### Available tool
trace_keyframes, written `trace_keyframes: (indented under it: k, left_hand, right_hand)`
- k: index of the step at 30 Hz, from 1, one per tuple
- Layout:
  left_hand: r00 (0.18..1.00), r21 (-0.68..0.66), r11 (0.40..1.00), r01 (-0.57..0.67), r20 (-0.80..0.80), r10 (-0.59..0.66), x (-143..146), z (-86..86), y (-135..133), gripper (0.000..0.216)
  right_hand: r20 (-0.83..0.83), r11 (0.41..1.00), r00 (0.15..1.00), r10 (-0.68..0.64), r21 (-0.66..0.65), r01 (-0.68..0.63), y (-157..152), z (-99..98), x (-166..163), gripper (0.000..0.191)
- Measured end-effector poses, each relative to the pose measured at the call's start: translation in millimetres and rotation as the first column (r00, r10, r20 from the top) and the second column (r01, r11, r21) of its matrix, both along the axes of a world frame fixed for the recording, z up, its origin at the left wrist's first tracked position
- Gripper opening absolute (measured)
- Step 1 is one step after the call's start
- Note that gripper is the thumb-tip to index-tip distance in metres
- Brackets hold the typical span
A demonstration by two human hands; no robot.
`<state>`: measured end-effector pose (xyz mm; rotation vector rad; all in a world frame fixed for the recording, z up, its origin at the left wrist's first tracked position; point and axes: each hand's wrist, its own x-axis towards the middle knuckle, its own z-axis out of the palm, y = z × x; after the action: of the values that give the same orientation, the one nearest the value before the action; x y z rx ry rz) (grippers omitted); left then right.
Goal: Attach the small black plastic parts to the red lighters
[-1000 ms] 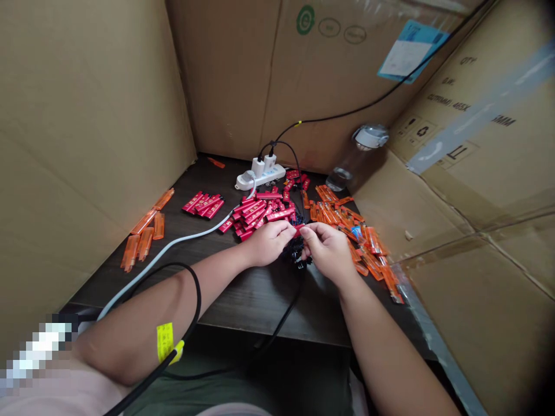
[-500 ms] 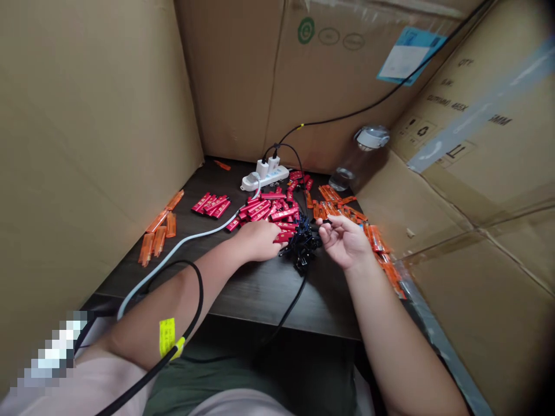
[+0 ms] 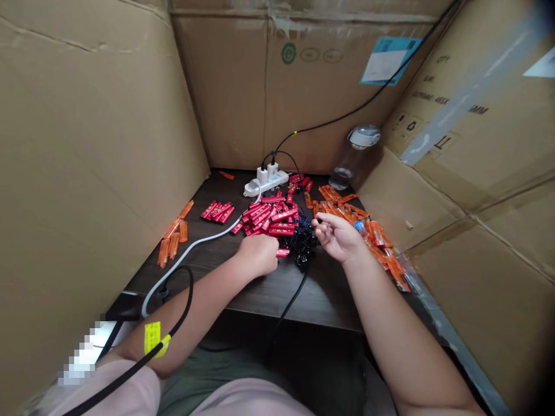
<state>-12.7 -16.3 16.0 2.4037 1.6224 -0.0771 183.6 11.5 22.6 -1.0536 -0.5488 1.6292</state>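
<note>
My left hand [image 3: 259, 254] is closed around a red lighter-shaped piece [image 3: 282, 253], and only one end of it sticks out past the fingers. Just beyond that hand lies a heap of similar red pieces [image 3: 260, 215] with black ends. My right hand [image 3: 340, 237], palm turned partly up, pinches a small black part [image 3: 319, 220] between thumb and fingertips. Between the two hands sits a pile of small black parts [image 3: 303, 245], some with a bluish sheen.
Translucent orange lighter-like pieces [image 3: 384, 248] lie along the right, with more orange pieces [image 3: 173, 245] at left. A smaller red group [image 3: 217, 211], a white power strip [image 3: 266, 183], a clear bottle [image 3: 342, 173] and a pale cable [image 3: 186, 254] share the dark table. Cardboard walls [image 3: 234, 92] surround it.
My left hand has drawn back from the red heap toward the table's front, bringing one red piece along. My right hand keeps its pinch near the black pile. The view has shifted slightly.
</note>
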Motion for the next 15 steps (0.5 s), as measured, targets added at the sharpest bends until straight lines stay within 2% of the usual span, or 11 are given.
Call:
trace_keyframes:
  k: [7,11,13,15]
  left_hand:
    - [1.0,0.034,0.999,-0.001,0.023,0.0,0,-1.2,0,0.022]
    - [0.998,0.057,0.998,-0.036,0.054,0.033,-7,1.4,0,0.02]
    - [0.99,0.048,0.995,-0.085,0.117,0.079,-13,3.2,1,0.018]
    - [0.949,0.004,0.991,-0.131,0.289,0.124,-18,5.0,5,0.017]
  right_hand:
    - [0.008,0.998,1.0,0.025,0.056,-0.025,-2,-0.2,-1,0.016]
    - [0.065,0.988,0.992,0.108,0.102,-0.115,-5,-2.6,-1,0.007]
    - [0.084,0.98,0.983,0.163,0.102,-0.171,-6,-4.2,-2,0.015]
    - [0.089,0.974,0.976,0.197,0.1,-0.205,-6,-5.8,-4,0.019]
